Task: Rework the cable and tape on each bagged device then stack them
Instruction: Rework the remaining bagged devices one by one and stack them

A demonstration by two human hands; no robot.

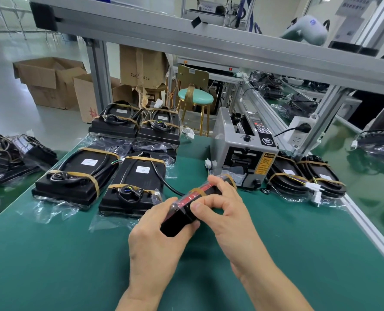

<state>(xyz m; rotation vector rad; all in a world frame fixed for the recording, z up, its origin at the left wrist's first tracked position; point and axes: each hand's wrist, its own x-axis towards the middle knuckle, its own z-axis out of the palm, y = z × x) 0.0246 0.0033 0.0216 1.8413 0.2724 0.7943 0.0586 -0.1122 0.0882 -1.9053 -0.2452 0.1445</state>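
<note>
Held on edge between both hands, above the green surface: one bagged device, black with a red face and a strip of tan tape across it. Left hand curled round the near end; right hand over the far side, thumb and forefinger pinching at the casing. Black cable trailing out behind, its end hidden by the hands. Far end of the device blurred. Beyond, stacked bagged devices and a tape dispenser.
</note>
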